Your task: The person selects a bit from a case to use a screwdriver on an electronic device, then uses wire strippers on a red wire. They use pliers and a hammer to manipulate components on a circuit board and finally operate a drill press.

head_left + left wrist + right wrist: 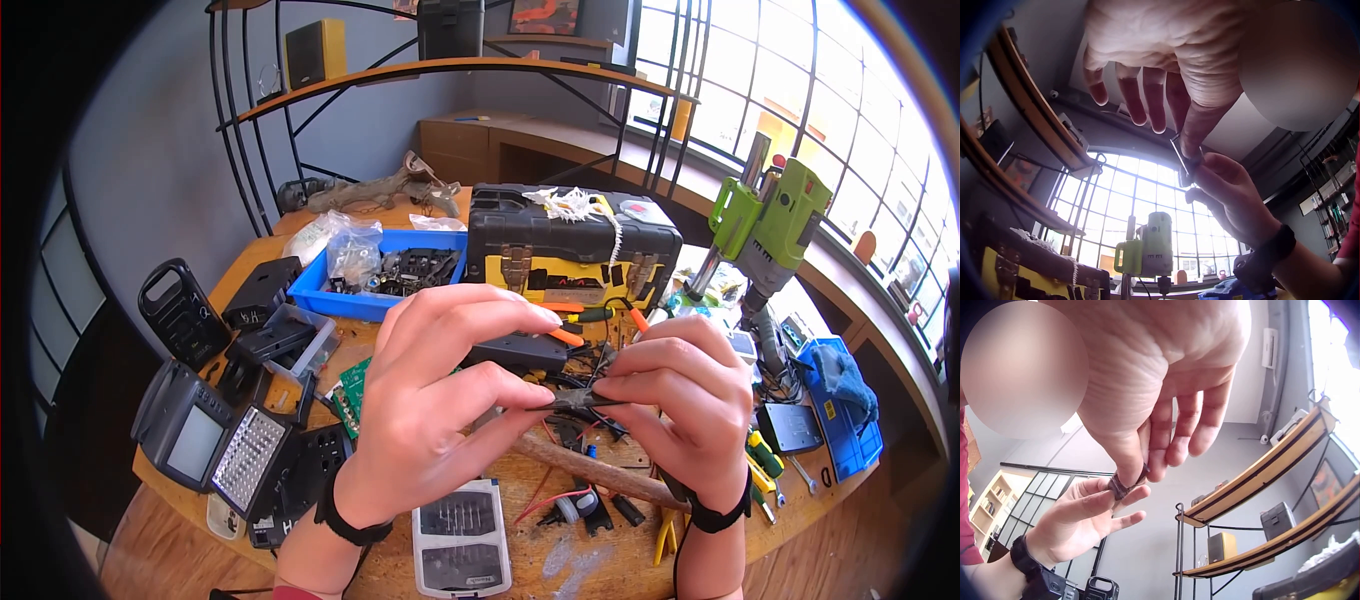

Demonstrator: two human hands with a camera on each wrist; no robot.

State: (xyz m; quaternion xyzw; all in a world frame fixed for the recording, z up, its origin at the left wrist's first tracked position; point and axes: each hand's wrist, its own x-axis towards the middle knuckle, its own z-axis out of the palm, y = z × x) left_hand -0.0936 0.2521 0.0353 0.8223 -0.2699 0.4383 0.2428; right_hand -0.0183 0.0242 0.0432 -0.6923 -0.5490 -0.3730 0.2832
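Observation:
A small, dark, flat piece (575, 398) is held up between both hands above the workbench; its exact kind cannot be told. My left hand (425, 395) pinches its left end between thumb and index finger, the other fingers spread loosely. At the opposite end, the thumb and fingers of my right hand (690, 400) pinch it too. In the left wrist view the piece (1184, 167) shows as a thin dark plate between the fingertips. The right wrist view shows the piece (1124, 487) partly covered by the thumbs.
Below the hands lie a wooden stick (600, 470), a drill bit case (462, 540) and loose wires. Behind are a blue tray (340, 305) of parts and a black toolbox (570, 225). A green drill press (770, 215) stands right; electronic devices (190, 425) crowd the left.

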